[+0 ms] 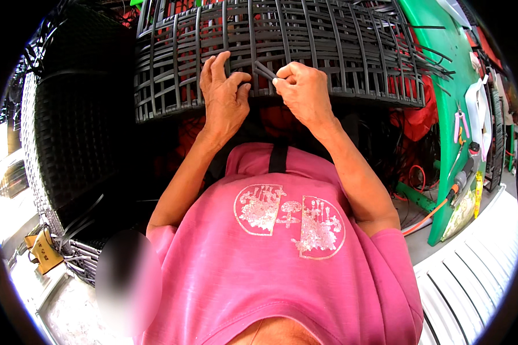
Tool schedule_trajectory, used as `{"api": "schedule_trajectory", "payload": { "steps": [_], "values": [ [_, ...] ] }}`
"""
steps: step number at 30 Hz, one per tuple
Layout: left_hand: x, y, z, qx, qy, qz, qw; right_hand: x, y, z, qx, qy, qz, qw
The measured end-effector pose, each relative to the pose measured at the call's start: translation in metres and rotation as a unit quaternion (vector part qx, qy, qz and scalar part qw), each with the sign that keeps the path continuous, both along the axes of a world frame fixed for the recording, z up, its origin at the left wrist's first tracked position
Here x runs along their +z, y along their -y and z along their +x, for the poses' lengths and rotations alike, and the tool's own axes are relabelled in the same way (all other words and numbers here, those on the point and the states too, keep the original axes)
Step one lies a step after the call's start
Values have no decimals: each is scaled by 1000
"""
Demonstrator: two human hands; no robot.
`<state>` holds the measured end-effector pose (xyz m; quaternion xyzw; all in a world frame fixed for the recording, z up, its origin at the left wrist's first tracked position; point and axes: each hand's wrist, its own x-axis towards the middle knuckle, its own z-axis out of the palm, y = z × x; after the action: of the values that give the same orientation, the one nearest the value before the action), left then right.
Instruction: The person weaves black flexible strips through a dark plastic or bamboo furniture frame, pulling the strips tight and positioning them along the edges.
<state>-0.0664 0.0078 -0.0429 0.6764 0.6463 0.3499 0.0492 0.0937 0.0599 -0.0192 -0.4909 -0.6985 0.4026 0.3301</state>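
Observation:
A piece of black wicker weaving [178, 63] with a loose open grid of flat strips lies across the top of the head view. On its front part rests my left hand [224, 95], its fingers apart and touching the strips. To its right, my right hand [306, 95] is closed in a pinch on a dark flat strip [265, 71]. That strip sticks out toward the upper left from between thumb and forefinger, over the grid. Where its other end runs is hidden by my right hand. Loose strip ends [434, 57] jut out from the weaving's right side.
At the right stands a green board [429, 75] with pink-handled cutters [460, 125] on it. Beside it are a power tool [465, 172] and an orange cable [425, 223]. A dark woven panel [80, 126] rises at the left. White slats [472, 287] lie lower right.

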Motion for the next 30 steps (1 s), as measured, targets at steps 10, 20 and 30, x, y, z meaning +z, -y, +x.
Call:
{"api": "schedule_trajectory", "payload": {
  "steps": [10,20,30],
  "values": [
    [-1,-8,0,32,-62,-75,995,6,-6,-6,-7,106,70,992],
    [0,-21,-4,11,-72,-107,992,-6,-19,-12,63,23,-38,997],
    [27,13,-9,-2,19,-5,1000,-1,-2,-11,130,-35,132,982]
  ]
}}
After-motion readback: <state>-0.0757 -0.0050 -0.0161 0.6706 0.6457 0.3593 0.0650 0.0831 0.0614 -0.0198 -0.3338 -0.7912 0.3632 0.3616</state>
